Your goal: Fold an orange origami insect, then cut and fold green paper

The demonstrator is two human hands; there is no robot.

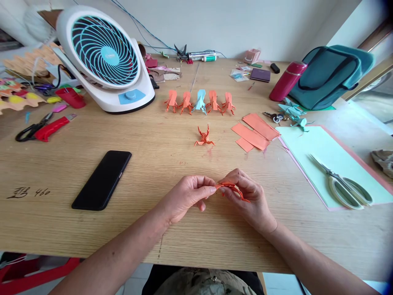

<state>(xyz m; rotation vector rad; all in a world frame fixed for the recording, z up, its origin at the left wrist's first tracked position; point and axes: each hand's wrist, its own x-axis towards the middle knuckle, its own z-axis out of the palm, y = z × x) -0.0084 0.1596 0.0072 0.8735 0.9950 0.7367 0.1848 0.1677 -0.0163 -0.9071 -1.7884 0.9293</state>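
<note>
Paper figure (pixel 229 185), at five o'clock from the standing model (pixel 204 139), is pinched by left hand (pixel 188 194) at its nine-o'clock tip and right hand (pixel 252 198) mid-body, apparently for shaping, next calling for careful creasing.

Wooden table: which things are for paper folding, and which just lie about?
Likely for folding:
orange folded-paper piece in left hand and right hand
flat orange paper strips
cream-handled metal scissors

Probably just lying about:
black rectangular phone
white plastic fan
teal fabric bag
</note>
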